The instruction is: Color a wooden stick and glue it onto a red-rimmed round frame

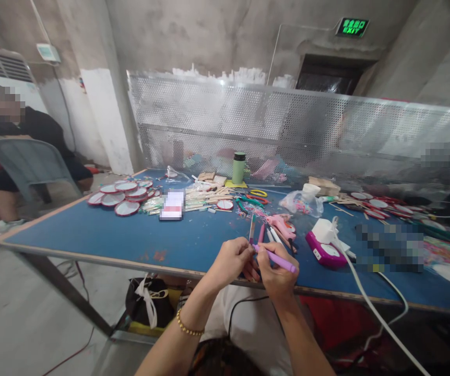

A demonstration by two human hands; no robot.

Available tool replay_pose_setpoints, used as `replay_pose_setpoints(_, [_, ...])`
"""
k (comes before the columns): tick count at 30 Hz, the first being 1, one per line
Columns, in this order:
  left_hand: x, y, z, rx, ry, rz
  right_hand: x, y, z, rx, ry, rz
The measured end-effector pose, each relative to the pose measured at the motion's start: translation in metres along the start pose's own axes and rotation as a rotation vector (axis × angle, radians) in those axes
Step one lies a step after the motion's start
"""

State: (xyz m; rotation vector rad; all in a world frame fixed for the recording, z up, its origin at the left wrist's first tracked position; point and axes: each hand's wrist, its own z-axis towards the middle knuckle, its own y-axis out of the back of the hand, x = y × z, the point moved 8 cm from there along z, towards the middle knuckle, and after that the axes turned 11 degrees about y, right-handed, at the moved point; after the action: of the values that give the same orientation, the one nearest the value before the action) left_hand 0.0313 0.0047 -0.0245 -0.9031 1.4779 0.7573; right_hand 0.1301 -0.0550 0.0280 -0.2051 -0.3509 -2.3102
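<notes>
At the front edge of the blue table, my right hand (277, 271) is closed around a purple marker pen (282, 259). Its tip points left toward my other hand. My left hand (233, 261) is closed on a thin flat stick (252, 228) that stands up from its fingers and looks teal near the top. Where pen and stick meet, the fingers partly cover both, so I cannot tell if they touch. Just beyond my hands lie more pens (275, 235) and a pink glue gun (282, 225).
Round red-rimmed discs (127, 208) are piled at the left, beside a phone (172, 204) and many wooden sticks (217, 196). A green bottle (238, 168) stands at the back. To the right is a magenta power strip (324, 250) with a white cable (360, 287). Another person sits far left.
</notes>
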Motion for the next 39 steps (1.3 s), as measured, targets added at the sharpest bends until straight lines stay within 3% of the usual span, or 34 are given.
replay_pose_setpoints(9, [0.002,-0.002,0.001,0.019,0.015,-0.012,-0.015,0.002,-0.009,-0.047,-0.145,0.091])
replay_pose_setpoints(19, [-0.001,-0.002,0.000,0.022,0.000,-0.010,0.000,0.001,0.002,0.002,0.002,0.010])
replay_pose_setpoints(27, [-0.001,-0.002,-0.001,0.021,-0.002,0.001,0.000,0.000,0.002,0.006,0.009,0.018])
replay_pose_setpoints(34, [-0.002,-0.002,-0.001,0.023,-0.007,-0.007,-0.008,0.001,-0.002,-0.005,-0.099,0.062])
replay_pose_setpoints(39, [-0.001,-0.002,0.000,0.021,-0.012,-0.005,-0.004,-0.001,0.001,0.015,-0.040,0.027])
